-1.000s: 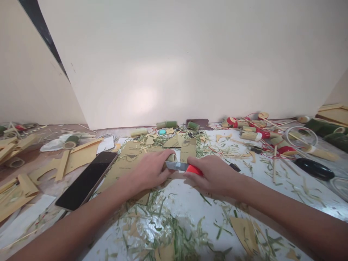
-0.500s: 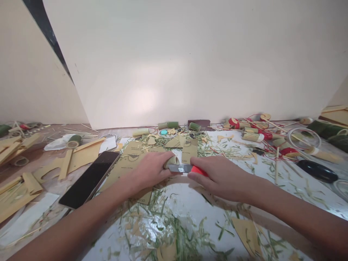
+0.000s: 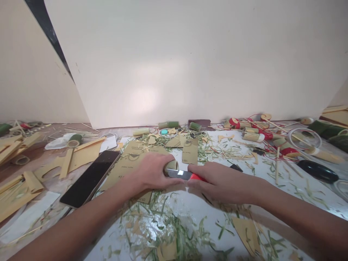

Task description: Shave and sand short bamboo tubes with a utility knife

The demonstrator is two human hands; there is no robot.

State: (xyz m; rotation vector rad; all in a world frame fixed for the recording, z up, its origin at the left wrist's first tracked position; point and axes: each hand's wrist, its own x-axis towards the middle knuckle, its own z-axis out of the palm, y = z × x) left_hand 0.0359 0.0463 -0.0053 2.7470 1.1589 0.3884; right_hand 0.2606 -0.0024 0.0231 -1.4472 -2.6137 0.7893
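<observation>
Near the middle of the head view, my left hand (image 3: pixel 156 170) is wrapped round a short bamboo tube (image 3: pixel 174 165), whose open end faces right. My right hand (image 3: pixel 217 181) grips the red handle of a knife (image 3: pixel 179 174). The blade points left and lies against the tube's open end, close to my left thumb. Under and behind my left hand are brown sandpaper sheets (image 3: pixel 127 156). Green bamboo shavings (image 3: pixel 187 232) are scattered over the white sheet (image 3: pixel 212 221) below both hands.
A black phone (image 3: pixel 89 179) lies left, beside cut tan card pieces (image 3: pixel 84 154). Short bamboo tubes (image 3: pixel 141 132) line the wall's foot. Bamboo pieces with red string (image 3: pixel 285 146), a clear ring (image 3: pixel 303 137) and a black oval object (image 3: pixel 317 171) are at the right.
The knife and my right hand have moved slightly down, and the blade now slants across the tube's open end. More of that end shows. A small black object has come into sight behind my right hand.
</observation>
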